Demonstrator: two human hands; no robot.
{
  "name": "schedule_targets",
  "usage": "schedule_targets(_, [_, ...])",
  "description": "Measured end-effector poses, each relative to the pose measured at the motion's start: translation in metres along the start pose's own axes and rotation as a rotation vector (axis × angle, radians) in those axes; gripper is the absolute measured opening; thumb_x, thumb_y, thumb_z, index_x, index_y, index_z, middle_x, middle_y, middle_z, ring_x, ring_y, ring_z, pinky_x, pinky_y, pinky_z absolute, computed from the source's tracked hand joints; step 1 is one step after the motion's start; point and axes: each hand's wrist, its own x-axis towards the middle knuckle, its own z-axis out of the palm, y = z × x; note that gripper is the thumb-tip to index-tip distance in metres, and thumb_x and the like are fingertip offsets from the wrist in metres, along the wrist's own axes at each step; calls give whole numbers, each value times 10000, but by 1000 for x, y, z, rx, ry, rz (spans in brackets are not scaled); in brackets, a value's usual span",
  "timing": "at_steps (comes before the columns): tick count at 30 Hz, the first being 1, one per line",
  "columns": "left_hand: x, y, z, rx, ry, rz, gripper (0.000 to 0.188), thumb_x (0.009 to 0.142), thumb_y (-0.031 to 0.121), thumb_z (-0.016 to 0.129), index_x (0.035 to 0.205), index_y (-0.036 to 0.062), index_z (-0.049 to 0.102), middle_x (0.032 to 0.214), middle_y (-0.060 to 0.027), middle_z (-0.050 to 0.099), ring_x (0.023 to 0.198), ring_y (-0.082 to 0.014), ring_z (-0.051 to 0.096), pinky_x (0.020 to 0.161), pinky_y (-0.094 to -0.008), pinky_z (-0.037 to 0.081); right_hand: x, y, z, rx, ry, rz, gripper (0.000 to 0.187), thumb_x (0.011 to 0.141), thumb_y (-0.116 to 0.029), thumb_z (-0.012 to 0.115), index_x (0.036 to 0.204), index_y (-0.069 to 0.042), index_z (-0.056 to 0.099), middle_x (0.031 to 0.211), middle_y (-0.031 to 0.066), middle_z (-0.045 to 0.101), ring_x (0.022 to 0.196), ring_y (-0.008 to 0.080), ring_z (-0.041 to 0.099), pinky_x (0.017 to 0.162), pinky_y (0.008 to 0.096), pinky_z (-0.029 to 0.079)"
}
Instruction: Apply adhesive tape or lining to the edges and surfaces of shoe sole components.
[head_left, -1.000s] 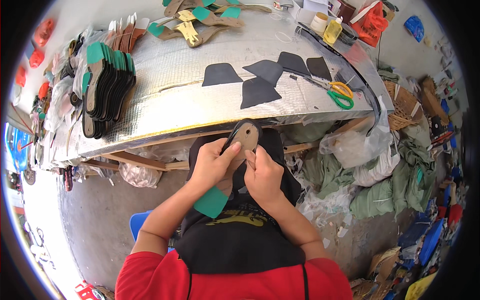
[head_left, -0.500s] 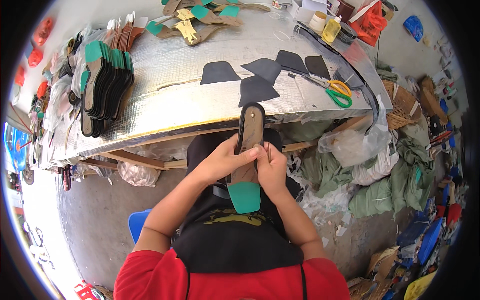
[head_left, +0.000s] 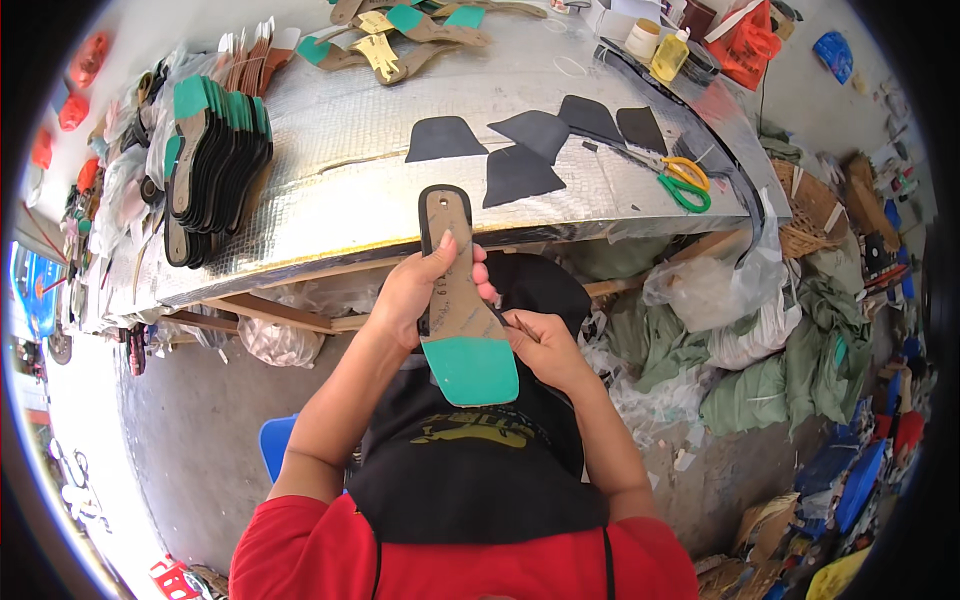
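Since the earlier frame, the tan, sole-shaped board with a black rim and a green broad end (head_left: 463, 295) has shifted to the person's left and leans slightly, and the right hand (head_left: 550, 350) has slid down toward the green part. The board is held up in front of the black apron (head_left: 450, 490), its narrow end seen against the near edge of the silver, foil-like tabletop (head_left: 340, 215). The left hand (head_left: 408, 292) clasps its middle, thumb across the tan face and fingertips showing past the far edge. The right hand's thumb and fingers are pinched together at the side edge, just above the green; whether they grip board or rim, I cannot tell. On the tabletop lie dark, flat trapezoid pieces (head_left: 523, 178), scissors with yellow and green handles (head_left: 685, 188), and a stack of black-rimmed, green-ended soles (head_left: 215, 165).
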Motion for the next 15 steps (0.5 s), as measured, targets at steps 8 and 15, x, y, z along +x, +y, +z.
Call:
schedule_targets(8, [-3, 2, -5, 25, 64, 182, 345, 1030, 348, 438, 1027, 12, 516, 776, -28, 514, 690, -152, 519, 776, -367, 502, -5, -32, -1, 145, -68, 148, 283, 984, -211, 544, 780, -23, 604, 605, -44, 509, 544, 46, 419, 508, 238, 342])
schedule_targets(15, [-22, 3, -14, -174, -124, 342, 451, 1041, 403, 357, 1090, -14, 522, 841, -84, 575, 900, -250, 620, 875, -399, 511, 10, -37, 21, -156, 106, 6, 187, 947, -130, 565, 1011, 27, 642, 672, 86, 596, 605, 68, 509, 551, 265, 416])
